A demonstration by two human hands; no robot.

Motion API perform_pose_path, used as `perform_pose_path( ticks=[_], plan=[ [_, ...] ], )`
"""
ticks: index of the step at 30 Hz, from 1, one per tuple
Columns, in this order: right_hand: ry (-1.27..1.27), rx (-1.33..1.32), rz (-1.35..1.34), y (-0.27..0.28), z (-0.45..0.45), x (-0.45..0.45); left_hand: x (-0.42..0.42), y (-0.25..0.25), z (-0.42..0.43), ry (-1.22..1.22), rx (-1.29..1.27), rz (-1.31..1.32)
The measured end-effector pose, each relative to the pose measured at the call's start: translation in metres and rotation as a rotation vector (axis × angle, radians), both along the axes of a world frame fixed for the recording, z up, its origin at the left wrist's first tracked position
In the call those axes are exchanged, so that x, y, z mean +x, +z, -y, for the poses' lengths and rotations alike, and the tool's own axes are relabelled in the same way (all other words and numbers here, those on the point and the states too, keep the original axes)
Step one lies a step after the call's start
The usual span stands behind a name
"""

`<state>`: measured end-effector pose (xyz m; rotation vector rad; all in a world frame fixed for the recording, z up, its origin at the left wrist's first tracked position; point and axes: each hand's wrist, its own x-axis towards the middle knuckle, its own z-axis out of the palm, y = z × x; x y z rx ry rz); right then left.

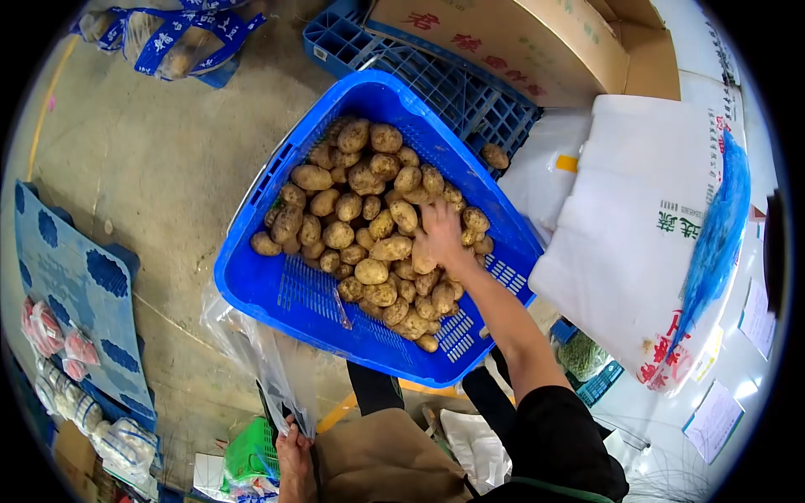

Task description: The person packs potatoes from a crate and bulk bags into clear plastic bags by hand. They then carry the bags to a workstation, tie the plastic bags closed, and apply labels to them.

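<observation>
A blue plastic crate [251, 289] holds a heap of brown, soil-marked potatoes [371, 271]. On the right side of the heap, my right hand [442, 238] presses down with its fingers curled over a potato [424, 258]; the fingertips are partly hidden among the others. My left hand [293, 453] is low, left of my apron, closed on the edge of a clear plastic bag [272, 377]. The bag hangs beside the crate's near left corner, and its inside is hard to make out.
Behind the crate are a blue pallet [453, 88], a cardboard box [503, 46] and a loose potato [495, 156]. White sacking [620, 226] with a blue plastic bag [717, 226] lies right. A blue platform [75, 293] with bagged goods stands left; a green basket [251, 453] sits near my left hand.
</observation>
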<state>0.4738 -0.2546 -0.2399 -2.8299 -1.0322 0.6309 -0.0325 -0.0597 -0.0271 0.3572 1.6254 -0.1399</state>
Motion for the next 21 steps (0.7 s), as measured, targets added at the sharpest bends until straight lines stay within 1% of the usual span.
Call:
perform_pose_path(
  ticks=[2, 3, 5, 8, 9, 11, 12, 15, 16, 17, 19, 21],
  plan=[
    [-0.173, -0.016, -0.014, -0.006, -0.025, 0.043, 0.005, -0.001, -0.002, -0.014, -0.004, -0.014],
    [-0.226, -0.053, 0.012, -0.018, -0.034, 0.05, 0.013, 0.002, -0.002, -0.014, -0.008, -0.032],
    [-0.337, -0.137, 0.06, -0.041, -0.056, 0.044, 0.015, 0.003, 0.0, -0.01, -0.016, -0.062],
    [-0.652, -0.064, 0.057, -0.029, -0.089, 0.019, 0.01, -0.002, 0.005, 0.037, -0.021, -0.046],
    [-0.872, 0.124, -0.306, -0.046, -0.092, 0.004, 0.017, -0.002, 0.005, 0.021, -0.029, -0.07],
    [-0.554, 0.323, -0.291, -0.02, -0.108, -0.047, 0.016, -0.012, 0.013, 0.022, -0.063, -0.022],
    [-0.048, 0.314, 0.081, 0.027, -0.124, -0.074, 0.014, -0.014, 0.011, 0.015, -0.074, -0.003],
    [-0.042, 0.378, 0.079, 0.039, -0.128, -0.059, 0.033, -0.001, 0.007, -0.025, -0.017, -0.026],
    [-0.14, 0.334, 0.083, 0.004, -0.107, -0.048, 0.035, 0.001, 0.003, -0.022, -0.018, -0.027],
    [-0.357, 0.178, -0.238, 0.009, -0.097, -0.014, 0.036, 0.001, 0.0, -0.015, -0.019, -0.024],
    [-0.311, -0.198, 0.013, -0.045, -0.063, 0.024, 0.036, -0.005, -0.002, -0.012, -0.03, -0.016],
    [-0.163, -0.253, 0.226, -0.07, -0.04, 0.04, 0.025, -0.01, -0.002, -0.028, -0.065, -0.022]
  ],
)
